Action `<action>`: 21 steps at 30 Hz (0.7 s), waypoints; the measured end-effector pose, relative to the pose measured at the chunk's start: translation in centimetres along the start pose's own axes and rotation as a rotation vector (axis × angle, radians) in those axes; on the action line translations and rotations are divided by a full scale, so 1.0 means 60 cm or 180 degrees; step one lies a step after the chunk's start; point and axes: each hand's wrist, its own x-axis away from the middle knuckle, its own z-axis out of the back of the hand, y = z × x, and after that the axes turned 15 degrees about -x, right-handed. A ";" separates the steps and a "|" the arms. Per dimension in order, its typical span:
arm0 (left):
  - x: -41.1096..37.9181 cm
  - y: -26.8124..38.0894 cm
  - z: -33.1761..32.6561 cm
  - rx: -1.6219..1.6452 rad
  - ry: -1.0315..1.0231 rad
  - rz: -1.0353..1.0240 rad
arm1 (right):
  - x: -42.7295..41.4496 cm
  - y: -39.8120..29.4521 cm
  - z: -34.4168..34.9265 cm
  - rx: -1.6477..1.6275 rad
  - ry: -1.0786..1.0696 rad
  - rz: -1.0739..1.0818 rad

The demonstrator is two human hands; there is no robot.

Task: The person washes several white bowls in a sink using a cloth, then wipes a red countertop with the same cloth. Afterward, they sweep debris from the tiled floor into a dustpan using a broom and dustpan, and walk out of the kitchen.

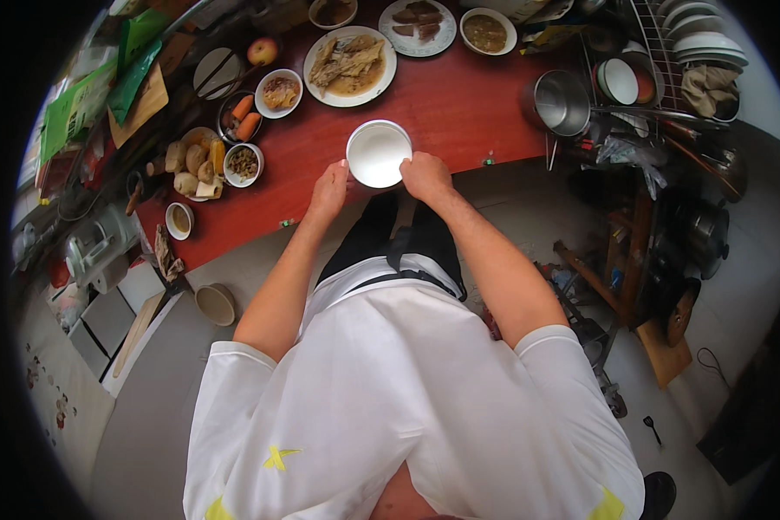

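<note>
A white bowl point(379, 156), its inside facing up and bare, is held level at the front edge of the red tabletop point(448, 110). My right hand point(426, 175) grips its right rim, thumb over the edge. On the opposite side, my left hand point(330, 190) holds the bowl's lower left edge with fingers curled beneath. A doubled rim line shows at the top; I cannot tell whether a second bowl is nested under it. Just beyond the bowl lies a white plate point(390, 83) of cooked meat in broth.
Left of my hands stand small bowls of food point(242, 164), potatoes with corn point(196, 162), carrots point(247, 123) and an apple point(262, 51). A steel pot point(561, 103) and dish rack point(653, 58) are at the right. Sliced meat point(422, 23) and a soup bowl point(487, 32) sit at the back.
</note>
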 end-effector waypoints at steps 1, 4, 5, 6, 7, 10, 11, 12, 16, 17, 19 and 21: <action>-0.002 0.005 -0.002 -0.0225 0.0083 -0.0152 | -0.001 -0.005 0.000 -0.0028 -0.0001 -0.0135; 0.000 0.028 -0.007 -0.0555 0.0176 -0.0110 | -0.004 -0.012 0.001 0.0020 0.0011 -0.0254; -0.004 0.039 -0.008 -0.0722 0.0221 -0.0118 | -0.004 -0.010 0.005 0.0050 0.0010 -0.0278; -0.013 0.033 -0.007 -0.0788 0.0171 -0.0081 | -0.004 -0.013 0.005 0.0071 -0.0019 -0.0281; -0.022 0.027 -0.007 -0.0853 0.0121 -0.0043 | -0.003 -0.014 0.006 0.0027 -0.0012 -0.0304; -0.036 0.031 -0.010 -0.0997 0.0061 -0.0023 | -0.002 -0.018 0.011 -0.0100 -0.0003 -0.0449; -0.037 0.035 -0.010 -0.1035 0.0056 -0.0032 | -0.004 -0.020 0.012 -0.0133 0.0002 -0.0530; -0.042 0.031 -0.011 -0.1058 0.0044 -0.0082 | -0.005 -0.024 0.015 -0.0163 0.0009 -0.0608; -0.060 0.018 -0.018 -0.1066 0.0014 -0.0181 | -0.024 0.009 -0.008 -0.0983 0.0034 -0.0492; -0.063 0.015 -0.020 -0.1049 0.0010 -0.0181 | -0.026 0.015 -0.011 -0.1144 0.0013 -0.0420; -0.074 0.002 -0.025 -0.1013 -0.0057 -0.0220 | -0.031 0.025 -0.014 -0.1413 -0.0041 -0.0328; -0.093 -0.018 -0.031 -0.0909 -0.0186 -0.0215 | -0.032 0.031 -0.019 -0.1635 -0.0122 -0.0301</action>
